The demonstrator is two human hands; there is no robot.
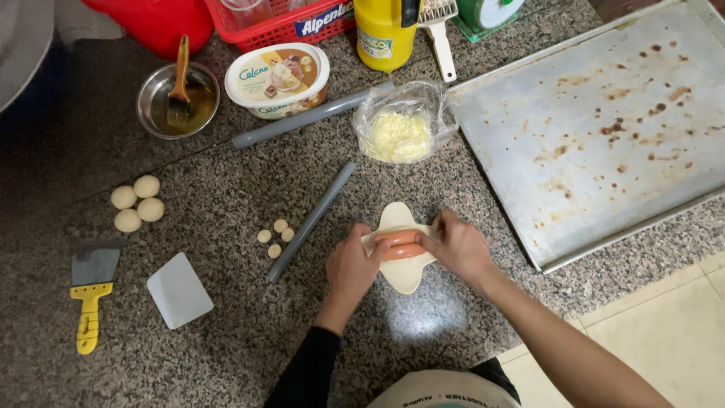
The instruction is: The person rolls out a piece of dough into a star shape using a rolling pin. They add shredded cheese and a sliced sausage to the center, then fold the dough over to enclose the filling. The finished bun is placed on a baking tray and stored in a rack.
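Sausage (400, 245) lies across flat dough (402, 270) on the granite counter (226, 340), near its front edge. Left hand (351, 270) and right hand (455, 245) pinch dough over both ends. Grey rolling pin (311, 221) lies just left; baking tray (596, 128) sits right.

We see left hand (352, 268) and right hand (455, 243) pinching flat dough piece (401, 273) around sausage (400, 245), near front edge of granite counter (226, 340). Grey rolling pin (311, 221) just left, small dough bits (275, 236) beside it. Four dough balls (137, 202), yellow-handled scraper (91, 291), white card scraper (179, 289) toward left edge. Bag of grated cheese (400, 134) behind; stained baking tray (596, 128) at right edge.
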